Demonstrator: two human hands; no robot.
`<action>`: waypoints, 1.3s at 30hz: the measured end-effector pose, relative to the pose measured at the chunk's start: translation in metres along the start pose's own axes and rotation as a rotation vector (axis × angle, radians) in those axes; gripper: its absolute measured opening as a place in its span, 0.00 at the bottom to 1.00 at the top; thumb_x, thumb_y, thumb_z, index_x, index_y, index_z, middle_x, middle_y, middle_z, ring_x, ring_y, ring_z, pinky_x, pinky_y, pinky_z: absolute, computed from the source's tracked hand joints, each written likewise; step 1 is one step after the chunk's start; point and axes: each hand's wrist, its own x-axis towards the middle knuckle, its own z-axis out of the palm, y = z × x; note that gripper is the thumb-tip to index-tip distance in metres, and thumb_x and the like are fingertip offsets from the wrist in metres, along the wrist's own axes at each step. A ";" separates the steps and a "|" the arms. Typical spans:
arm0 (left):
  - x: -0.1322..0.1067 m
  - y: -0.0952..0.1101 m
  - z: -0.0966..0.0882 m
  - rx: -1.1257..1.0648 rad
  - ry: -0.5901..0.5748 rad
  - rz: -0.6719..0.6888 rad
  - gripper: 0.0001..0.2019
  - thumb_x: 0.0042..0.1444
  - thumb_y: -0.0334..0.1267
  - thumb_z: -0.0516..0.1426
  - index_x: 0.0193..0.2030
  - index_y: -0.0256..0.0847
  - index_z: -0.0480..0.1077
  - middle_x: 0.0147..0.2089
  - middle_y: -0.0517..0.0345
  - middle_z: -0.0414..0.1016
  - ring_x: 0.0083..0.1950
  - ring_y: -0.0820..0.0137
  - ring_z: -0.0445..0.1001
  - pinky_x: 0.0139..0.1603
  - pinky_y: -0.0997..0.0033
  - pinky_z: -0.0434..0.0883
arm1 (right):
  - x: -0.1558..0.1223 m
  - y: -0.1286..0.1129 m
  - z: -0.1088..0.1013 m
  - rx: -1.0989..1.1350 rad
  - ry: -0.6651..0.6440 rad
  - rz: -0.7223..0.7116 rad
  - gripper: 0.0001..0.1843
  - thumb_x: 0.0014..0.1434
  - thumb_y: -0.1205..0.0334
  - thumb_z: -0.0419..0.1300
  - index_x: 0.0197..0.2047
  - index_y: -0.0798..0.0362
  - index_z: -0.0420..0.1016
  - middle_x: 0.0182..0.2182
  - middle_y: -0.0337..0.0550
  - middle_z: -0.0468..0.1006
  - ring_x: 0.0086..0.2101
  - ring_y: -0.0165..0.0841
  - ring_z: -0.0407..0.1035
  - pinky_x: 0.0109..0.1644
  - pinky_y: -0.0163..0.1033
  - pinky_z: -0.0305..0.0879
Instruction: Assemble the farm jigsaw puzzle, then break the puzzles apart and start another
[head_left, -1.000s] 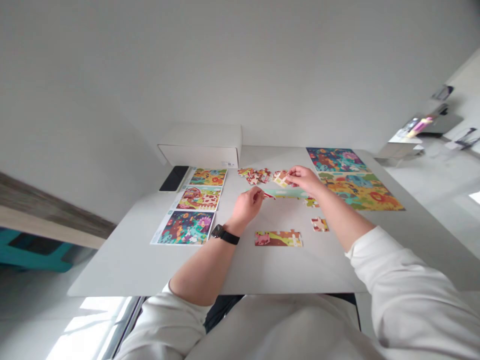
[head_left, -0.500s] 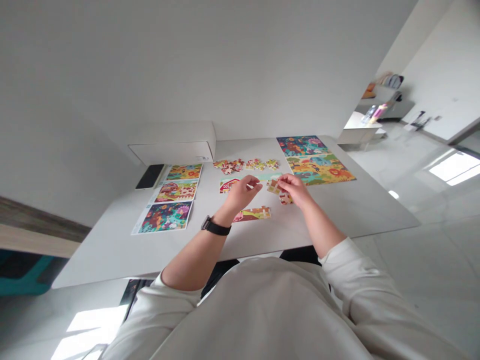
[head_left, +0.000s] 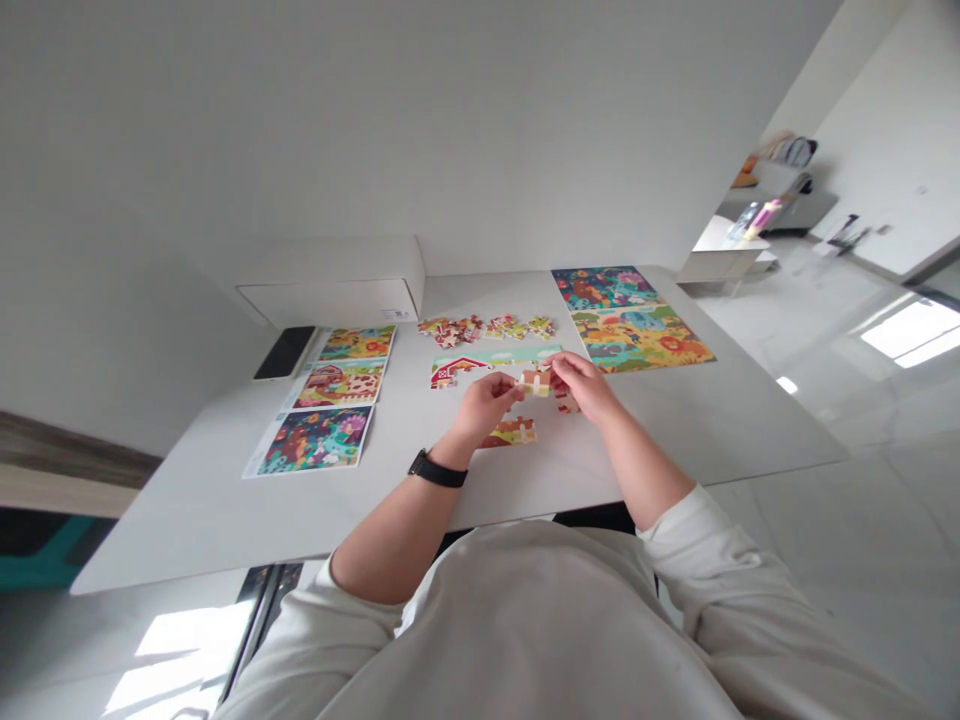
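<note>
Between my hands is a brown and yellow-green jigsaw puzzle piece point(head_left: 535, 382), held just above the table. My left hand point(head_left: 489, 402) pinches its left edge, and my right hand point(head_left: 581, 383) grips its right side. Behind them lies a partly joined puzzle strip point(head_left: 459, 370) with a red barn and pale sky. Below my left fingers sits another joined section point(head_left: 511, 434) in brown and green, partly covered by that hand. Red and white pieces point(head_left: 566, 402) lie under my right hand, partly hidden.
Loose puzzle pieces point(head_left: 457, 330) are heaped toward the wall. Picture sheets point(head_left: 319, 440) and a dark phone point(head_left: 285, 353) lie on the left, near a white box point(head_left: 330, 300). Two finished puzzles point(head_left: 641, 338) cover the back right of the white table point(head_left: 675, 430).
My left hand has come to the piece and closed on its left edge. The piece has turned level and moved slightly left and down in my right hand.
</note>
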 end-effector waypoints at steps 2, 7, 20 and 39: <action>-0.001 0.002 0.001 -0.056 -0.008 -0.018 0.22 0.53 0.59 0.68 0.36 0.41 0.73 0.33 0.55 0.82 0.27 0.74 0.71 0.28 0.74 0.68 | -0.001 -0.002 -0.001 0.009 -0.003 0.003 0.30 0.57 0.28 0.66 0.46 0.46 0.80 0.34 0.40 0.80 0.33 0.35 0.75 0.35 0.38 0.70; -0.005 0.003 0.004 -0.090 0.003 -0.039 0.25 0.54 0.63 0.67 0.39 0.41 0.72 0.37 0.53 0.84 0.27 0.75 0.72 0.26 0.75 0.69 | -0.004 -0.005 0.001 -0.082 -0.019 0.001 0.27 0.53 0.35 0.72 0.43 0.45 0.73 0.32 0.37 0.78 0.32 0.34 0.74 0.35 0.38 0.71; -0.014 0.005 0.005 0.392 0.017 0.321 0.15 0.67 0.40 0.62 0.58 0.42 0.74 0.50 0.51 0.83 0.43 0.68 0.80 0.47 0.67 0.76 | -0.019 -0.020 -0.039 -0.050 0.135 -0.015 0.27 0.49 0.40 0.74 0.43 0.46 0.70 0.32 0.35 0.78 0.32 0.32 0.73 0.36 0.37 0.72; -0.024 -0.004 0.047 0.736 -0.366 0.615 0.19 0.67 0.37 0.63 0.63 0.50 0.79 0.70 0.52 0.77 0.67 0.54 0.76 0.70 0.47 0.71 | -0.063 0.024 -0.065 -0.650 -0.027 0.086 0.08 0.59 0.54 0.67 0.39 0.47 0.81 0.28 0.36 0.81 0.30 0.34 0.72 0.34 0.37 0.62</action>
